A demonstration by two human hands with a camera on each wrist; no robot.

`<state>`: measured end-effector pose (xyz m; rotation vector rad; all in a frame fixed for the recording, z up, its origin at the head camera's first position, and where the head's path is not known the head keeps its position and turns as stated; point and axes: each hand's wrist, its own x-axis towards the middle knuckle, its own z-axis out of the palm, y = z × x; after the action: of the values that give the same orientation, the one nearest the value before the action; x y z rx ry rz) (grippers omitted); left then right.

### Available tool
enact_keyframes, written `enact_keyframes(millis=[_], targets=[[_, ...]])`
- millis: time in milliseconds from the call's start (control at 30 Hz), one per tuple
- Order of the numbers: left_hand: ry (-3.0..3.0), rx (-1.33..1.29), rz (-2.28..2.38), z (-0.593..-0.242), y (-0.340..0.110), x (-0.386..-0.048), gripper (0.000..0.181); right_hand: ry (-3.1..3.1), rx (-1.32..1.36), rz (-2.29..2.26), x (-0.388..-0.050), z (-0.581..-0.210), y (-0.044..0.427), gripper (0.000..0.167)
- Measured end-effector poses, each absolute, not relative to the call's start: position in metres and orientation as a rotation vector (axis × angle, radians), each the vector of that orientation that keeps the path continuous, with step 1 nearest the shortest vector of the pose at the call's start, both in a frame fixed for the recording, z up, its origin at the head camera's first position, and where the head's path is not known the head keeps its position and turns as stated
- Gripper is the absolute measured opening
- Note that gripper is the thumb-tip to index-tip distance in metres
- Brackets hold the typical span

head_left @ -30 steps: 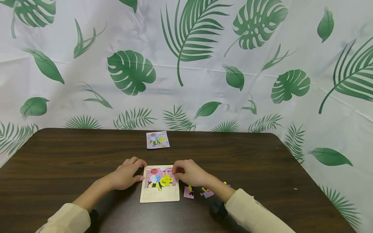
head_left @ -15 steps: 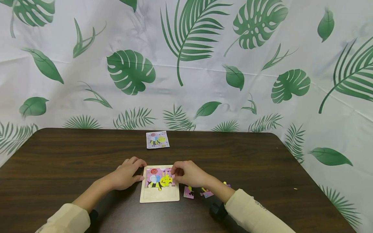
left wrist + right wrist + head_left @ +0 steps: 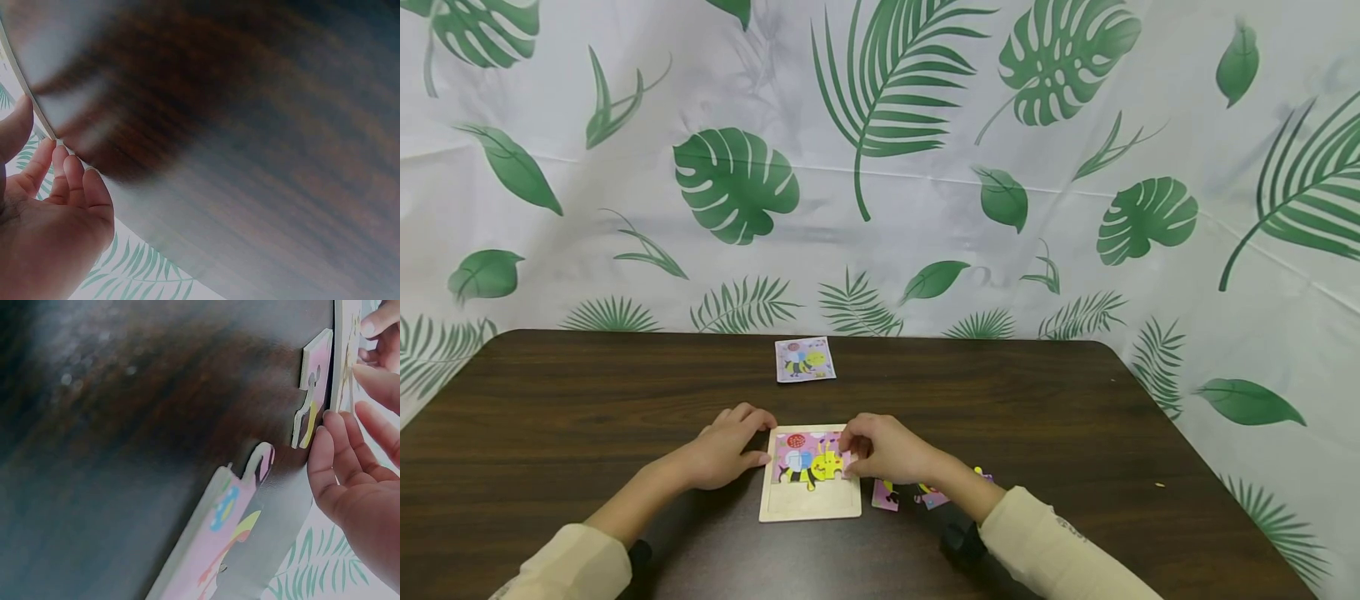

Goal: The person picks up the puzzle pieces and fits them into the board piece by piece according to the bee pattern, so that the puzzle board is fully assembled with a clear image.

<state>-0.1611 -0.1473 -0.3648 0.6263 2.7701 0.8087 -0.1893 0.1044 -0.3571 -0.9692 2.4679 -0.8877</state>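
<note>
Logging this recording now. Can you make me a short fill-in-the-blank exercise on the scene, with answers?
1. The left hand touches the ____ edge of the wooden puzzle tray.
2. The printed card shows a yellow-and-black striped ____.
3. Inside the tray's rim, of the near and far parts, the ____ one is bare wood.
4. Loose puzzle pieces lie to the ____ of the tray.

Missing words: left; bee; near; right.

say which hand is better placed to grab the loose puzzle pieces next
Likely the right hand: the loose bee puzzle pieces lie on its side of the wooden puzzle tray. The left hand is across at the tray's left edge.
</note>
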Motion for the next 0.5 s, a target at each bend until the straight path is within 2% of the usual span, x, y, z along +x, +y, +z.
enact_keyframes(millis=[500], targets=[[2.775,0.633,0.804,-0.3641,-0.1472,-0.1609,0.032,2.503,-0.971,-0.840,-0.1887,-0.3578,0.1064,0.025]])
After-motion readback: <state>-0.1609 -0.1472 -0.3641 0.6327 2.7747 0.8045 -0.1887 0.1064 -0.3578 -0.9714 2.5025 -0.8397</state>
